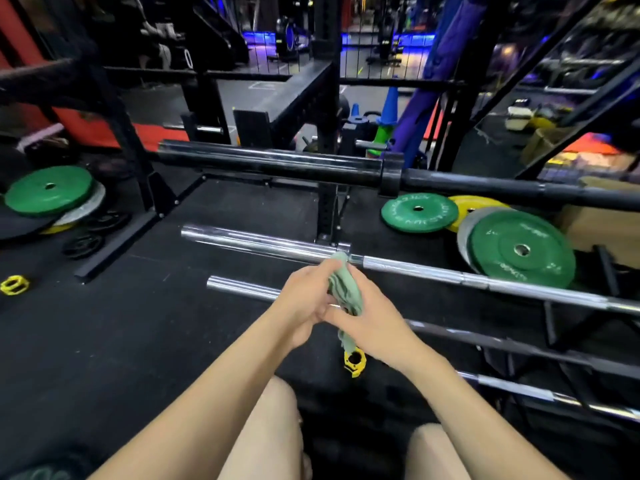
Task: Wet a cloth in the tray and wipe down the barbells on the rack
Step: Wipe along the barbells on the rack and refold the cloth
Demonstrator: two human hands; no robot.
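Green cloth (pixel 344 292) gripped between left hand (pixel 304 303) and right hand (pixel 367 317), bunched, near rack's front edge. Cloth best folded flat, then wrapped around chrome barbell (pixel 415 271).

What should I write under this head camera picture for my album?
Both hands, left and right, bunch a green cloth in front of chrome barbells on a gym rack.
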